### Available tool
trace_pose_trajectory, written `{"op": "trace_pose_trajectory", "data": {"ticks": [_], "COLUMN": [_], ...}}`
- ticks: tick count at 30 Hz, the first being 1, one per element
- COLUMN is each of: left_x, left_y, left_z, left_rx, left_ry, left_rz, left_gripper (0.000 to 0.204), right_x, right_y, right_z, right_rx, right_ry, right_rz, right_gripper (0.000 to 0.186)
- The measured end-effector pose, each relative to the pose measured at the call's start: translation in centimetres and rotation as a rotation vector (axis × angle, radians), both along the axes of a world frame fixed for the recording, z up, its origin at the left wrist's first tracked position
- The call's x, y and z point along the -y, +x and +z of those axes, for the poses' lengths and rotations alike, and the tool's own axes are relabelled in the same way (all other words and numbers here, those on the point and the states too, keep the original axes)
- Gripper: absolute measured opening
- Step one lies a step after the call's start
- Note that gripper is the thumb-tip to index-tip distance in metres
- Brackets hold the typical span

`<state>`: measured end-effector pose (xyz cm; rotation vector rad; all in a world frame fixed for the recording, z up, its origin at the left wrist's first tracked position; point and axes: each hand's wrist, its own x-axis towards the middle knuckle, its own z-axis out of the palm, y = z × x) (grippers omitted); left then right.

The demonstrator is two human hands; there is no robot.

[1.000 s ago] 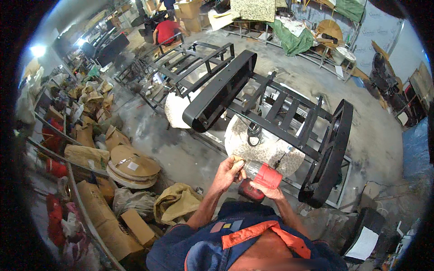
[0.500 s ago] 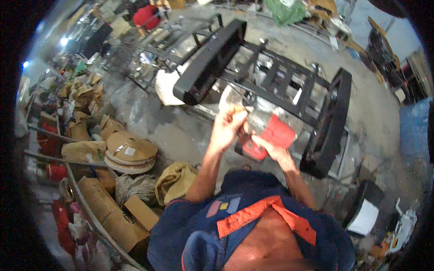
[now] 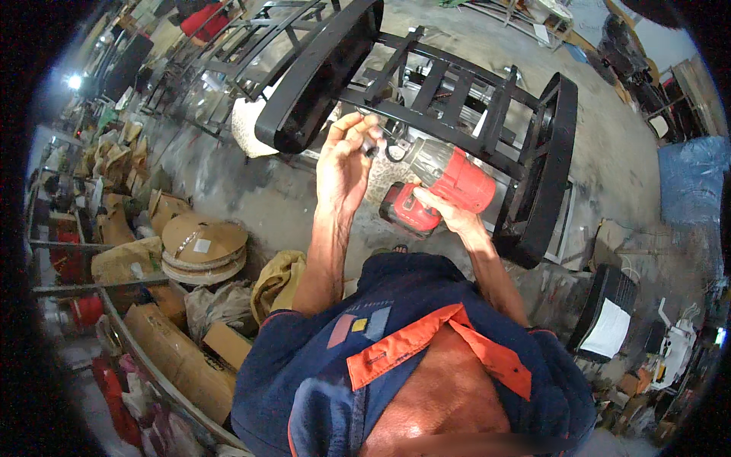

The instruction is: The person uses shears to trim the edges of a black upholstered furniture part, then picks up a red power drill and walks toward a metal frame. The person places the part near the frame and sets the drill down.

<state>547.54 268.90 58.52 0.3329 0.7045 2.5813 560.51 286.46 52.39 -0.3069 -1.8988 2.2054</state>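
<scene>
My right hand (image 3: 451, 212) is wrapped round the handle of a red cordless impact wrench (image 3: 468, 181). Its grey nose points up and left, toward my other hand, and its battery hangs low on the left. Fingers pinched together, my left hand (image 3: 340, 169) holds a small dark metal piece (image 3: 371, 145), partly hidden, so its exact kind is unclear. Both hands are at the near side of a black metal frame (image 3: 438, 120) with crossbars and two long rounded end pieces. A black cable loop (image 3: 396, 150) hangs between my left hand and the wrench's nose.
More black frames (image 3: 255, 57) stand at the far left. On the left are round cardboard-topped stacks (image 3: 204, 247), a long cardboard box (image 3: 179, 362) and yellow sacking (image 3: 278, 282) behind a metal rail (image 3: 145, 343). A black panel with white paper (image 3: 605, 327) lies at the right, below blue sheeting (image 3: 693, 206).
The view has shifted, and the black frame sits higher and farther left. The wrench has swung so its nose shows beside my left hand. My left hand has risen toward the frame.
</scene>
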Motion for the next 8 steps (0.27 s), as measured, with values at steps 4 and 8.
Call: {"op": "trace_pose_trajectory", "data": {"ticks": [4, 8], "left_x": [0.1, -0.7], "left_y": [-0.6, -0.8], "left_z": [-1.3, -2.6], "left_rx": [0.275, 0.433], "left_ry": [0.225, 0.283], "left_rz": [-0.088, -0.105], "left_gripper": [0.036, 0.044], "right_x": [-0.1, -0.4], "right_y": [-0.3, -0.4], "right_z": [-0.2, -0.6], "right_rx": [0.028, 0.015], "right_ry": [0.024, 0.086], "right_rz": [0.016, 0.058], "right_gripper": [0.033, 0.033]}}
